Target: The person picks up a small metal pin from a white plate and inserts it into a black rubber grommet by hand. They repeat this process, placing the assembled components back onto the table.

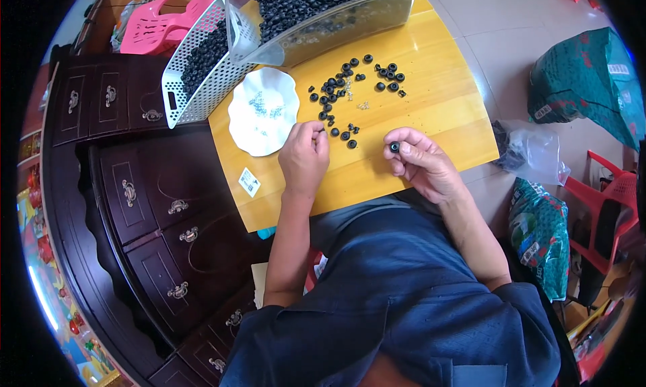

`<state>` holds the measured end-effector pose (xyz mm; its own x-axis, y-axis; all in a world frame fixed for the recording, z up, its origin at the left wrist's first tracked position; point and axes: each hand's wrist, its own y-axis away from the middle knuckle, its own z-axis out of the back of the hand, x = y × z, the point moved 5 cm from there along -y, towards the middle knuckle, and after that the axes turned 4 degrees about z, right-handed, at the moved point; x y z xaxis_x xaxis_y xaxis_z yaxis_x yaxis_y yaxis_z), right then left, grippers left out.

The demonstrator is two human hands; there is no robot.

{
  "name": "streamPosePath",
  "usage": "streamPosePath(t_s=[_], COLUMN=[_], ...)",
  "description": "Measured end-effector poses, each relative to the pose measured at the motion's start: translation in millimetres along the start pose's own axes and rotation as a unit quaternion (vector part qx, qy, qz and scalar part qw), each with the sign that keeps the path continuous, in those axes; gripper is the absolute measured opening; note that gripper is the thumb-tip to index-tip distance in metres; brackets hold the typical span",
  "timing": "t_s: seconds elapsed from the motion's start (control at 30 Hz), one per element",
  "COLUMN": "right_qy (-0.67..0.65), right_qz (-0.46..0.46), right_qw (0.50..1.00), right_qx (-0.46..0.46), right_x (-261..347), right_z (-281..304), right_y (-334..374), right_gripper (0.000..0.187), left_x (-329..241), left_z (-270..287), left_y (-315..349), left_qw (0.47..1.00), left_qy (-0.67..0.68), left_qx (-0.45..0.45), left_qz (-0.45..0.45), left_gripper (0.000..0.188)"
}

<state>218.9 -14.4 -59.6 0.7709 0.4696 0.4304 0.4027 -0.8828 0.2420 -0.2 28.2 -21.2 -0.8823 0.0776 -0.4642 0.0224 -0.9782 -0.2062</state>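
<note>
My right hand (431, 165) pinches a small round black plastic piece with a hole in its middle (395, 147), held over the near part of the table. Curled closed, my left hand (304, 159) is beside the right rim of a white scalloped plate (241, 128). Whatever its fingertips may hold is hidden. Small clear or silvery bits lie in the plate. Beyond my hands, loose black round pieces (352, 144) and smaller black bits are scattered on the yellow wooden table (444, 97). A few tiny pale pieces (364, 106) lie among them.
A clear bin (336, 33) full of black pieces stands at the far edge, next to a white perforated basket (176, 94) of them. A small printed card (249, 182) lies near the left edge. Dark drawers (145, 205) flank the table; green bags (579, 77) stand right.
</note>
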Motion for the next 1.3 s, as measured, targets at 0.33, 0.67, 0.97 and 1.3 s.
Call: streamPosePath(t_s=[0.33,0.67,0.97,1.3], right_qy=[0.011,0.013,0.02,0.046], right_qz=[-0.006,0.0,0.015,0.029], right_qw=[1.0,0.999,0.999,0.998], right_qx=[0.004,0.032,0.022,0.015], right_x=[-2.2,-3.2,-2.6,-5.9], right_z=[-4.1,-3.8,-6.9,-1.9], right_y=[-0.5,0.3,0.6,-0.9], right_gripper=[0.027,0.026,0.021,0.019], left_x=[-10.2,-74.7,-99.7,-97.4], left_z=[17.3,26.9,23.0,19.9], left_y=[13.2,12.2,11.4,12.1], left_qw=[0.985,0.947,0.948,0.951], left_qy=[0.173,0.312,0.262,0.242], left_qx=[0.001,0.036,0.075,0.091], left_qz=[0.014,-0.068,-0.162,-0.17], left_gripper=[0.01,0.014,0.015,0.015])
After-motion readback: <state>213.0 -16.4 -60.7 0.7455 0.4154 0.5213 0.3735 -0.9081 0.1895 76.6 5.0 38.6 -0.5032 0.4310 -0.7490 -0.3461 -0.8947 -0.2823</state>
